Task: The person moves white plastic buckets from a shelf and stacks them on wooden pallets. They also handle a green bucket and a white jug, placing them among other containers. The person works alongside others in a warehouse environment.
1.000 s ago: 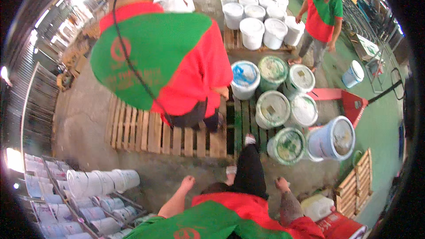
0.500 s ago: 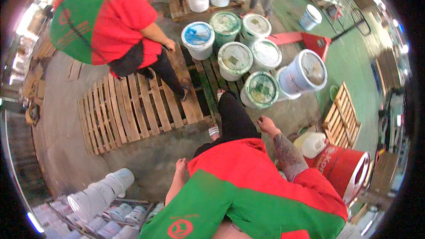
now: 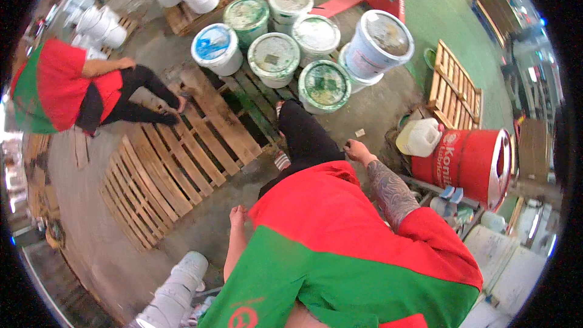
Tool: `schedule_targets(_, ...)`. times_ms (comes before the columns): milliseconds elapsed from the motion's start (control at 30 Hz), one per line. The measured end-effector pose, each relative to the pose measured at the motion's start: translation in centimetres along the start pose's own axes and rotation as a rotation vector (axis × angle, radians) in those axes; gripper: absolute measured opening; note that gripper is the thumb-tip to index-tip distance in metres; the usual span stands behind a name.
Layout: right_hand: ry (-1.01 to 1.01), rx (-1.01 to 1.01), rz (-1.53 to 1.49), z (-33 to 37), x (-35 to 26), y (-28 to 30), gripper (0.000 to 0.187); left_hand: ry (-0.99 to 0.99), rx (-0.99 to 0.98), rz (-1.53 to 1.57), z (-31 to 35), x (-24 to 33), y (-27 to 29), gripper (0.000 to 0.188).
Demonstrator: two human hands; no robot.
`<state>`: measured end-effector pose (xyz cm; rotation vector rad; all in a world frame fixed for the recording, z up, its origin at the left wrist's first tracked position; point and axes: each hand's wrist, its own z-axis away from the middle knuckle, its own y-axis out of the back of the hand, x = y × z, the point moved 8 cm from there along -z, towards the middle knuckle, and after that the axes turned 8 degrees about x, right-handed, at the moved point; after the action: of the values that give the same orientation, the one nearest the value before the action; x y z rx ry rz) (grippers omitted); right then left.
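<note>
The buckets (image 3: 273, 61) cluster at the far middle, on and around a dark pallet (image 3: 258, 104), with smeared blue, green, grey and white lids; one at the right sits on another. The right hand (image 3: 359, 150) hangs near them, beside the knee, its grip curled; I cannot tell whether it is fully closed. The left hand (image 3: 238, 215) hangs nearer, its grip equally unclear, with a pale pallet (image 3: 194, 161) on the floor (image 3: 212, 231) to its left. A co-worker (image 3: 70, 88) steps on that pallet's far end. To the right, a whitish jug (image 3: 419, 138) stands against a red drum (image 3: 461, 161). Beyond them rests a small pallet (image 3: 455, 88); a red pallet jack (image 3: 358, 1) is farther off.
</note>
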<state>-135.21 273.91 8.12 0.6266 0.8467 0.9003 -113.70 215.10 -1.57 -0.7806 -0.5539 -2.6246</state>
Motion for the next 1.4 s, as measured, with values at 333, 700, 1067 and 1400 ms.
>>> schedule_targets(333, -0.131, 0.053, -0.107, 3.7, 3.4, -0.5, 0.037, -0.053, -0.178, -0.312, -2.2, 7.6, -5.7, 0.025)
schedule_targets(700, -0.322, 0.093, -0.114, 7.7, 9.2, 2.8, 0.037, -0.136, -0.218, -0.397, -5.9, 12.5, -12.1, 0.03)
schedule_targets(1067, -0.486, 0.325, -0.387, 4.6, 20.7, 10.1, 0.045, -0.06, -0.356, -0.385, -2.3, 14.1, -27.4, 0.076)
schedule_targets(1400, -0.283, 0.677, -0.507, -27.7, 28.7, 40.5, 0.059, -0.148, -0.634, -0.143, 10.1, 34.0, -72.2, 0.088)
